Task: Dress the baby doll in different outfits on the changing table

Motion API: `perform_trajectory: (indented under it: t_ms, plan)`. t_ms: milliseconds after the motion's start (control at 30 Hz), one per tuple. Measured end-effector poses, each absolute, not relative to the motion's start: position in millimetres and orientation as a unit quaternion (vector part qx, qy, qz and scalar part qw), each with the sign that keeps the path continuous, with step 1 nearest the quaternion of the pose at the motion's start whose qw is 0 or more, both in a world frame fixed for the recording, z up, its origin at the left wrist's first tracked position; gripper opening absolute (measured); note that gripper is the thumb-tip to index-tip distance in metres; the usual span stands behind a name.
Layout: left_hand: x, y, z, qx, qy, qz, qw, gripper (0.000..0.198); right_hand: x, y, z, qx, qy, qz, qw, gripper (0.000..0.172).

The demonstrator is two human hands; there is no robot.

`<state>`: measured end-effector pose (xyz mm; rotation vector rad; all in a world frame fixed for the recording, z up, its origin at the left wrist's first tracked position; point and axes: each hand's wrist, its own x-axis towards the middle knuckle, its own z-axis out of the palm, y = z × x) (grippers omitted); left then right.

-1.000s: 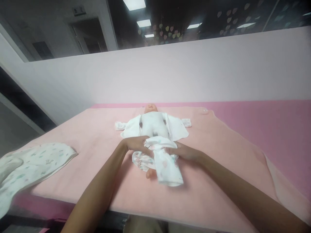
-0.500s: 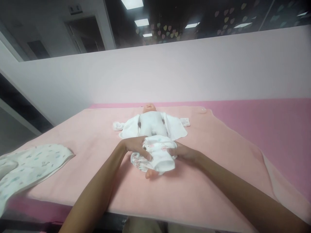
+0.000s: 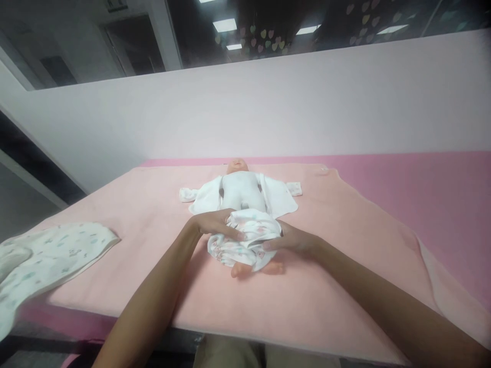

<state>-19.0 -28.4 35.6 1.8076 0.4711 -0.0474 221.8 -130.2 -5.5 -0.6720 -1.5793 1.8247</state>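
A baby doll point(image 3: 242, 190) lies on its back, head away from me, its arms in the sleeves of an opened white top point(image 3: 279, 197). Bunched baby pants point(image 3: 245, 236), white with a small print, surround its lower legs. My left hand point(image 3: 217, 224) grips the pants from the left, thumb on top. From the right my right hand point(image 3: 289, 239) holds the cloth with its thumb over the near edge. Both doll feet point(image 3: 241, 269) stick out of the cloth toward me. The fingers of both hands are partly hidden by the fabric.
A pink blanket point(image 3: 153, 204) covers most of the table under the doll. At the left, a white printed baby garment point(image 3: 61, 255) hangs partly over the front edge. Behind the table rises a white wall point(image 3: 268, 112) with dark glass above it.
The pants' near edge has been drawn back, and a second foot now shows at the right. My right thumb has shifted slightly lower on the cloth. The camera view has tilted a little.
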Motion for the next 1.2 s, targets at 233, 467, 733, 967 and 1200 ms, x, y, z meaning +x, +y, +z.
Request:
perform_trajectory:
  t_ms: [233, 467, 733, 967, 1200]
  plan:
    - [-24, -38, 38, 0.787, 0.226, -0.03, 0.573, 0.036, 210, -141, 21, -0.342, -0.641, 0.604, 0.328, 0.029]
    - [-50, -49, 45, 0.769, 0.219, 0.015, 0.601, 0.038, 175, -174, 29, -0.446, -0.642, 0.476, 0.403, 0.034]
    - [-49, -70, 45, 0.733, 0.251, 0.064, 0.629, 0.033, 170, -174, 15, -0.429, -0.65, 0.451, 0.436, 0.034]
    - [-34, -93, 57, 0.73, 0.314, 0.098, 0.599, 0.051, 172, -169, 16, -0.512, -0.587, 0.441, 0.446, 0.034]
    - [-37, -96, 58, 0.752, 0.341, 0.098, 0.556, 0.036, 167, -164, 4, -0.549, -0.575, 0.399, 0.457, 0.033]
